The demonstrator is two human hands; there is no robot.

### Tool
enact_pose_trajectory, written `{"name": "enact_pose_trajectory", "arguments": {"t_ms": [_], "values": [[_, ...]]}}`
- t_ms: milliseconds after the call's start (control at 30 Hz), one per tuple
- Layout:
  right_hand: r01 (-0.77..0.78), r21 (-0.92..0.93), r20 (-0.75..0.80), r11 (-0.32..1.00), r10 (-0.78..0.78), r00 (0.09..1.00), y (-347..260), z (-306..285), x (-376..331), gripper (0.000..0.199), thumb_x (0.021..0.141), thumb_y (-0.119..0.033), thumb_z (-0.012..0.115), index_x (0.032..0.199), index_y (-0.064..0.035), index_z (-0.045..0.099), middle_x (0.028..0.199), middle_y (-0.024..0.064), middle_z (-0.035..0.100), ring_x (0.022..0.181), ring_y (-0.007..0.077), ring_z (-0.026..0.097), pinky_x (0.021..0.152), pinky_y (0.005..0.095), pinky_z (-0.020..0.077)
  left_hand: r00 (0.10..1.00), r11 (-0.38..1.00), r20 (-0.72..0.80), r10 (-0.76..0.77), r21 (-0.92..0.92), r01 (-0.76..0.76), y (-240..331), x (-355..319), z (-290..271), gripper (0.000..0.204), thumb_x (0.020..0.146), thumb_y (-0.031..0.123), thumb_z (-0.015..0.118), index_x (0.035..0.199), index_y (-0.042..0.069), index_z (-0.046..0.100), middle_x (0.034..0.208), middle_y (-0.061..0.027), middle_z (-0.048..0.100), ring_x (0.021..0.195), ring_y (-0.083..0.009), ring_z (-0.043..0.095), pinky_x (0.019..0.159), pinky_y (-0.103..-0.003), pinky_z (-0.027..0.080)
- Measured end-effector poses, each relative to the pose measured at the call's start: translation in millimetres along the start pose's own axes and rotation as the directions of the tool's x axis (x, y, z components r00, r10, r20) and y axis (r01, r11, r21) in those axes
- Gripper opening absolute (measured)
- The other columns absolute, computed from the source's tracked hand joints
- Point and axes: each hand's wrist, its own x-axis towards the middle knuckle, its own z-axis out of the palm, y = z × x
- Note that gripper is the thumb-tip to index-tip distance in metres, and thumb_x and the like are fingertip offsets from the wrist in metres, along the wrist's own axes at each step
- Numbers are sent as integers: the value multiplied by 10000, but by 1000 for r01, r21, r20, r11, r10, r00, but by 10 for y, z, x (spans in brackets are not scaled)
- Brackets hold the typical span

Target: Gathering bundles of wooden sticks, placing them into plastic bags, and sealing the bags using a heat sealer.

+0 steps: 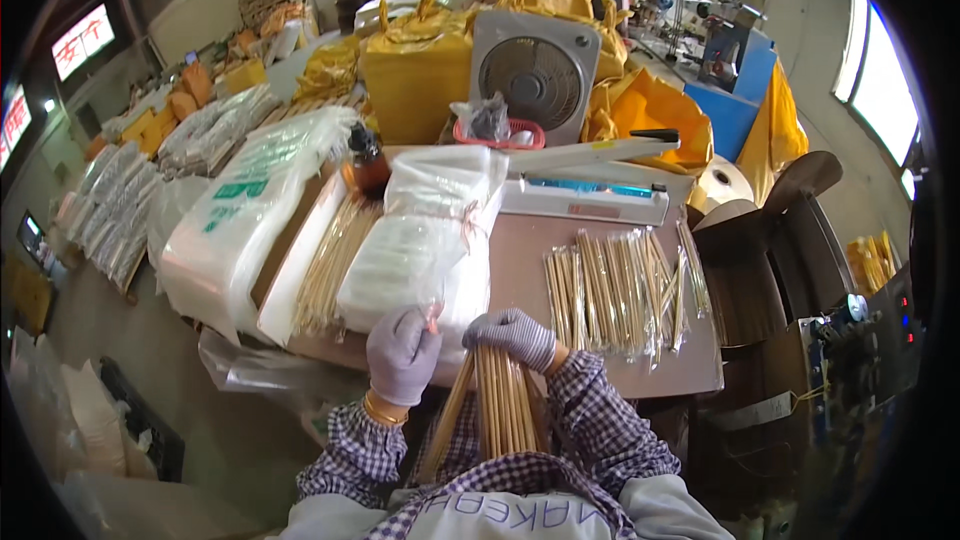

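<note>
Both gloved hands, left hand (pixel 402 352) and right hand (pixel 512 336), grip bamboo sticks (pixel 498 402).

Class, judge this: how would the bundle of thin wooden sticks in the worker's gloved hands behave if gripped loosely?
The sticks look smooth, round and unbound, so they would probably slide apart and roll. Being thin, each likely snaps easily, though bunched they seem stiff.

grey gloves (pixel 402 352), tan sticks (pixel 500 400), checked sleeves (pixel 600 420)

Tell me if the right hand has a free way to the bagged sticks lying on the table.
Probably not yet: the right hand grips a stick bundle. The bagged sticks lie just beyond, nothing between.
</note>
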Motion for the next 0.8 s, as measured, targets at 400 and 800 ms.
{"name": "enact_pose_trajectory", "arguments": {"t_ms": [400,800], "values": [[-40,32,-35,999,41,999,-224,108,50,355,806,-333,613,896,8,652,733,27,618,685,85,527,666,232,440,902,845,374,-216,-391,365,-29,-45,288,167,675,27,666,747,29,515,629,-57,508,574,-132,489,537,-257,416],[-78,79,-106,994,86,991,-170,43,62,285,768,-281,648,793,2,659,665,44,610,606,97,535,586,232,444,728,381,427,-536,-647,660,29,-235,201,185,745,68,662,912,21,599,723,5,567,650,-63,505,595,-189,424]]}}
